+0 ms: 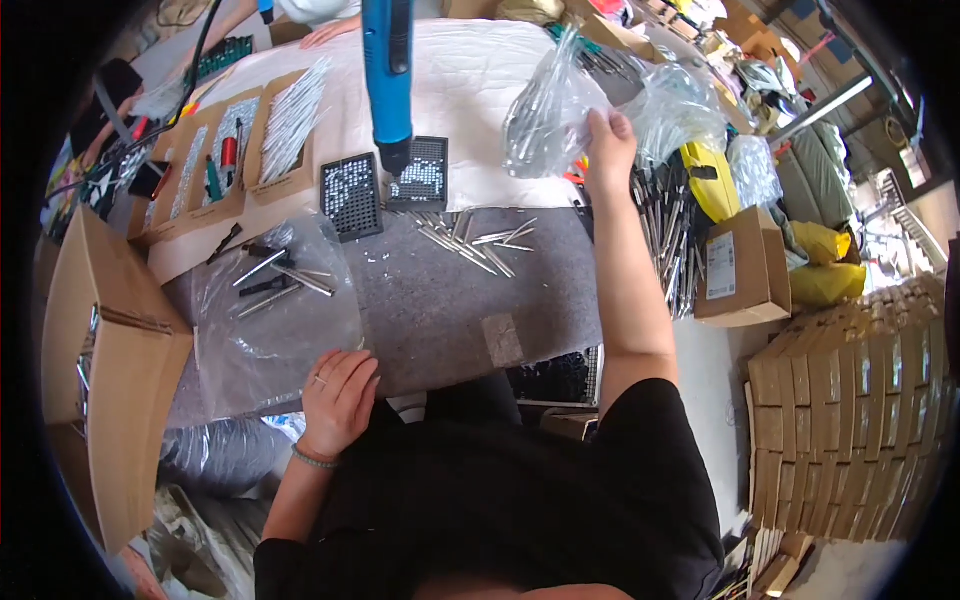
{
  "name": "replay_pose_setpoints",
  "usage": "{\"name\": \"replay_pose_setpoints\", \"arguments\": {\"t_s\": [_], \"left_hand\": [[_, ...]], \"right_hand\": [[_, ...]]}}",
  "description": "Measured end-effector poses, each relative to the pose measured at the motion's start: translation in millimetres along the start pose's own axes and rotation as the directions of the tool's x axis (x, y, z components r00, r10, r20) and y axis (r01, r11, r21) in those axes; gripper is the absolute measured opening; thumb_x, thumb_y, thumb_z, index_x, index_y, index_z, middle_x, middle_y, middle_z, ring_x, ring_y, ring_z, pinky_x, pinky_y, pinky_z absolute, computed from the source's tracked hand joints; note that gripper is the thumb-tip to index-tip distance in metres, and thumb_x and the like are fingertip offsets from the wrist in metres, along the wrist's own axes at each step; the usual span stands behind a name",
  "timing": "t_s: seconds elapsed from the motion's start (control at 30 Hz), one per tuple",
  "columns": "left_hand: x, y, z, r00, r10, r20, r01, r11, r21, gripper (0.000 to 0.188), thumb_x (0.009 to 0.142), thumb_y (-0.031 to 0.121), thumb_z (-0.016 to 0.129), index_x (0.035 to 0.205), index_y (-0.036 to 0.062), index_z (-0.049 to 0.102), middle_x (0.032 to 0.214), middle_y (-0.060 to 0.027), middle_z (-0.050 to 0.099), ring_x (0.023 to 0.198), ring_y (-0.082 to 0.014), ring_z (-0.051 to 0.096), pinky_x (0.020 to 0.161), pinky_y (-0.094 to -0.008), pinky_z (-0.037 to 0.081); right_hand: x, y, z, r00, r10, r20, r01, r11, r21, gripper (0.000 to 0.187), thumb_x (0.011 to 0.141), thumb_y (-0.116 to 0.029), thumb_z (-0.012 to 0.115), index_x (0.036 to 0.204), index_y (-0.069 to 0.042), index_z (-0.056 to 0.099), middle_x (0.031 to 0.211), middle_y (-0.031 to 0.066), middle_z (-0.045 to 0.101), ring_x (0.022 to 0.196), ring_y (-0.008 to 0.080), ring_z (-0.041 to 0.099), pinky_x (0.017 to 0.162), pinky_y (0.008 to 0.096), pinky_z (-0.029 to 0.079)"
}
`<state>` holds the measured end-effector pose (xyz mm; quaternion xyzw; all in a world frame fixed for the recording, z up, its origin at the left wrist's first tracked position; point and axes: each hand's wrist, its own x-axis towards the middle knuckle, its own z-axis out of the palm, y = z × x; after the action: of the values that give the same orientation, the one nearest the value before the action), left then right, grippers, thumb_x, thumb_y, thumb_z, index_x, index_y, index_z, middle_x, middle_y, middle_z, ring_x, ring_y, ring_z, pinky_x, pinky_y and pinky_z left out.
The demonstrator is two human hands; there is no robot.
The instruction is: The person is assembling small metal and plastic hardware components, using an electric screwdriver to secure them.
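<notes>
My right hand (610, 145) reaches to the far right, its fingers closed on the edge of a clear plastic bag (545, 125) with slim, shiny pieces inside. At the near table edge lies my left hand (338, 395), its fingers loosely bent and holding nothing I can see. It is close to a flat clear plastic sheet or bag (230, 345), where several metal rods (303, 280) and black parts (265, 286) rest. Loose metal rods (465, 245) lie mid-table, below two black perforated trays (350, 197) of small silvery pieces. A blue power screwdriver (388, 80) hangs over the right tray (430, 178).
Cardboard trays (255, 205) of parts stand at the left, near a tall open carton (120, 350). To the right are bundled dark rods (668, 235), a small carton (740, 268) and stacked flat cardboard (850, 410). Another person's hand (330, 31) rests at the far edge.
</notes>
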<state>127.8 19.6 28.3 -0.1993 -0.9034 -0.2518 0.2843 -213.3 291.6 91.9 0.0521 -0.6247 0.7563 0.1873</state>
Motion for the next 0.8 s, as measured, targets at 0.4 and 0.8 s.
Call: {"name": "replay_pose_setpoints", "arguments": {"t_s": [0.4, 0.8], "left_hand": [[-7, -3, 0, 0.998, -0.054, 0.024, 0.054, 0.998, 0.018, 0.031, 0.07, 0.0, 0.068, 0.1, 0.0022, 0.059, 0.103, -0.0108, 0.059, 0.092, -0.0282, 0.058, 0.086, -0.0422, 0.046], [-2, -3, 1, 1.0, -0.008, 0.028, 0.008, 1.0, 0.001, 0.029, 0.071, -0.001, 0.067, 0.099, 0.0025, 0.059, 0.103, -0.0113, 0.059, 0.092, -0.0289, 0.058, 0.086, -0.0428, 0.046]], "right_hand": [[-23, 43, -59, 0.97, 0.233, 0.076, -0.191, 0.913, -0.359, 0.034, 0.073, -0.006, 0.069, 0.104, 0.004, 0.06, 0.086, 0.0081, 0.065, 0.074, 0.0148, 0.061, 0.066, 0.0279, 0.047], [-5, 16, -45, 0.969, 0.225, 0.097, -0.199, 0.953, -0.229, 0.02, 0.085, -0.013, 0.056, 0.097, 0.002, 0.064, 0.08, 0.0053, 0.064, 0.067, 0.0119, 0.057, 0.059, 0.025, 0.043]]}}
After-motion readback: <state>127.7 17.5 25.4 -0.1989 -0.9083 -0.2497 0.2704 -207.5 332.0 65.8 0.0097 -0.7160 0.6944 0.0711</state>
